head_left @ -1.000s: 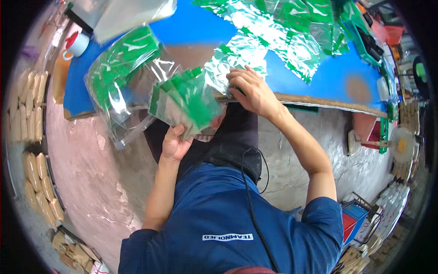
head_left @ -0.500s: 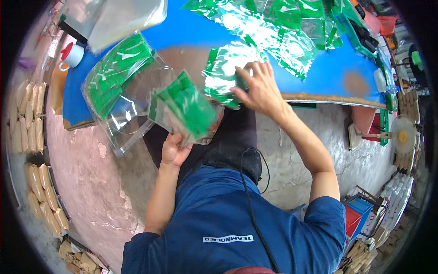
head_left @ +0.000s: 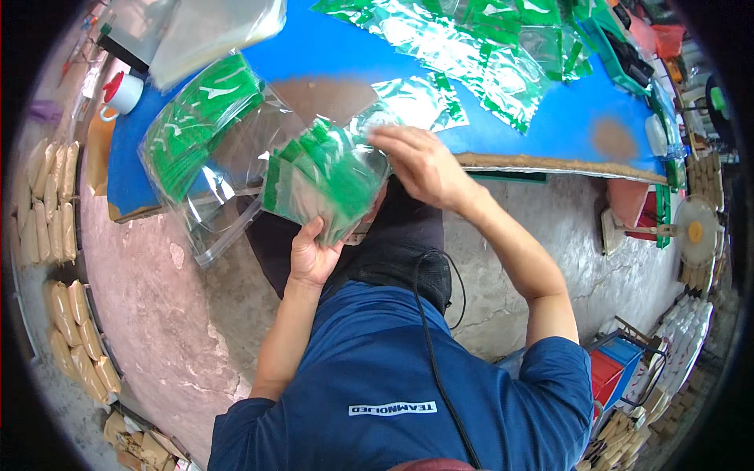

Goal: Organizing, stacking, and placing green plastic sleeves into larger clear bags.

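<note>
My left hand (head_left: 314,255) grips the lower end of a fanned bunch of green-and-clear plastic bags (head_left: 326,169), thumb on top, just off the table's near edge. My right hand (head_left: 424,165) is at the upper right of that bunch, its fingers pressed together on a clear plastic bag (head_left: 378,161); exactly how its fingertips hold it is hard to see. Left of the bunch, a large clear bag (head_left: 224,184) containing a stack of green packets (head_left: 200,118) hangs partly over the edge. Shiny green-edged bags (head_left: 420,102) lie beyond my right hand.
The blue table (head_left: 322,47) has a worn brown edge. More shiny bags (head_left: 503,78) spread across its far right, near a green tray (head_left: 616,59). Clear plastic sheets (head_left: 216,39) and a white mug (head_left: 124,94) are at the far left. A fan (head_left: 695,231) stands right.
My right hand has moved left from the shiny bags on the table to the bunch, with a clear bag at its fingers. The bunch in my left hand has moved slightly right and fanned out.
</note>
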Demonstrator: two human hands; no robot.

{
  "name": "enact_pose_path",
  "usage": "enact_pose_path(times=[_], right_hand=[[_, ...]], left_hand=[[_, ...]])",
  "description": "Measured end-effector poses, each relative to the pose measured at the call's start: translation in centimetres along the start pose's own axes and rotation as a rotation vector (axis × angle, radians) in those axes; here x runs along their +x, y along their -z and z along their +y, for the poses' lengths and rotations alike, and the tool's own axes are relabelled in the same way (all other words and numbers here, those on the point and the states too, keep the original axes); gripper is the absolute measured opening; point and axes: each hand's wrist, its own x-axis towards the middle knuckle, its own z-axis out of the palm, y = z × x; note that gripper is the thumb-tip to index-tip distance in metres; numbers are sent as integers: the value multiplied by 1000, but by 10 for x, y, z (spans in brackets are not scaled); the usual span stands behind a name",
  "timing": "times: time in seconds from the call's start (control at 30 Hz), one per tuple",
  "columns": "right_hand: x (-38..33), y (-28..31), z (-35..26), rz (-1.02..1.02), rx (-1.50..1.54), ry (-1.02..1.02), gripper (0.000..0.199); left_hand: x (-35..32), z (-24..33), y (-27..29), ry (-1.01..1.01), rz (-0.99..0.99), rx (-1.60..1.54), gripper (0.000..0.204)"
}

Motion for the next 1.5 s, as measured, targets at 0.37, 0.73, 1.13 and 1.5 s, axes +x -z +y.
enact_pose_path(times=[0.37, 0.73, 1.13, 1.5], right_hand=[[-3, 2, 9, 14, -165, -120, 37], [-15, 4, 11, 326, -297, -441, 19], [27, 24, 65, 117, -255, -34, 27], [13, -18, -3, 19, -306, -42, 37]], left_hand=[[5, -9, 6, 126, -27, 35, 66], [21, -28, -34, 28, -28, 138, 64], [17, -7, -15, 63, -89, 70, 74], [-11, 12, -14, 107, -202, 55, 97]])
